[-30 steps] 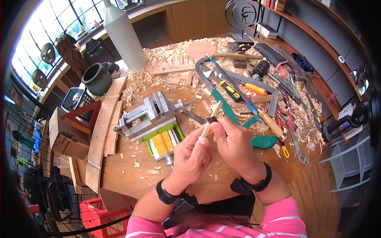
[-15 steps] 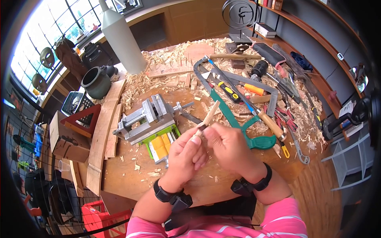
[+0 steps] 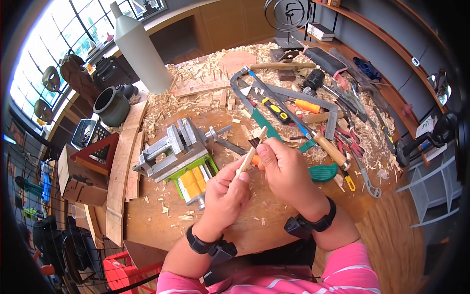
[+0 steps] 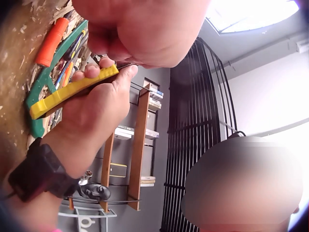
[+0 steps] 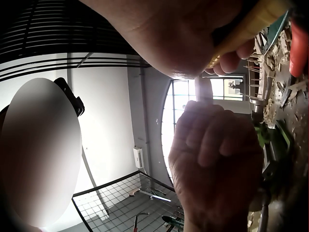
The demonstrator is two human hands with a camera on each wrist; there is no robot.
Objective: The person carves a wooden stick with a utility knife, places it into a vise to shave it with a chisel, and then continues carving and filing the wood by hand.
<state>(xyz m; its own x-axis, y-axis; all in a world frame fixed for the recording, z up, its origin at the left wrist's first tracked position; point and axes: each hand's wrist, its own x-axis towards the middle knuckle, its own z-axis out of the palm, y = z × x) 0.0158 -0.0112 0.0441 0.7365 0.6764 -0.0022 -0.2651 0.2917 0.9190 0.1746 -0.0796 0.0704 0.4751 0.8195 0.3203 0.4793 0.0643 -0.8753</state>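
Observation:
My left hand [image 3: 227,191] pinches a slim, pale wooden stick [image 3: 248,158] between thumb and fingers, its tapered end pointing up and away. In my right hand [image 3: 285,169] is a yellow-handled knife [image 4: 72,93], fingers curled round the handle. The knife's dark blade [image 3: 254,142] lies against the stick near its far end, beyond the left fingertips. Both hands are close together above the front of the wooden table. From the right wrist side, the yellow handle [image 5: 251,31] shows under the right palm, with the left hand facing it.
A metal vise [image 3: 171,149] stands left of the hands. A green-handled saw [image 3: 323,172], a hacksaw [image 3: 330,149], an orange-handled tool [image 4: 53,41] and a wrench [image 3: 366,179] lie on the table. Wood shavings [image 3: 166,110] cover the back; boards [image 3: 122,181] line the left edge.
The knife blade moved down the stick to the left fingertips, then back up near the far end. The left hand keeps its grip. The head view has shifted slightly.

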